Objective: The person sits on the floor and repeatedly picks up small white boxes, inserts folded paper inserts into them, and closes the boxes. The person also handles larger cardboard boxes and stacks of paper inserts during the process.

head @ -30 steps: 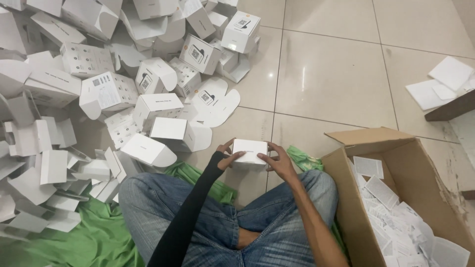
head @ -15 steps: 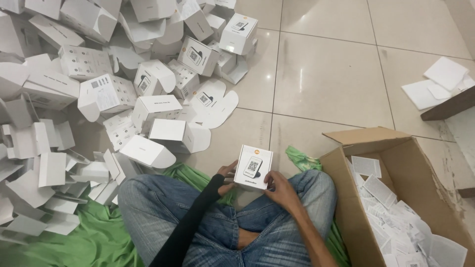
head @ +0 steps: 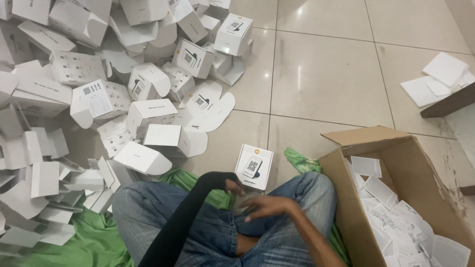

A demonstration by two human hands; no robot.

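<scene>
A small white box (head: 254,167) with a printed square code on its face stands tilted just beyond my knees. My left hand (head: 231,186), in a long black sleeve, curls at the box's lower left corner and grips it there. My right hand (head: 269,205) hovers over my lap with its fingers stretched left, blurred by motion. A pale blurred patch (head: 242,202) lies between the two hands; I cannot tell what it is or whether the right hand holds it. I sit on the floor in blue jeans (head: 208,222).
A large heap of white boxes (head: 99,99), many with open flaps, covers the tiled floor at left. An open cardboard carton (head: 346,198) with several white paper slips stands at my right. Green cloth (head: 74,242) lies under me. Loose white sheets (head: 435,79) lie far right.
The box turned from flat to face-up, then both hands dropped toward my lap. My right hand let go of the box and moved below it.
</scene>
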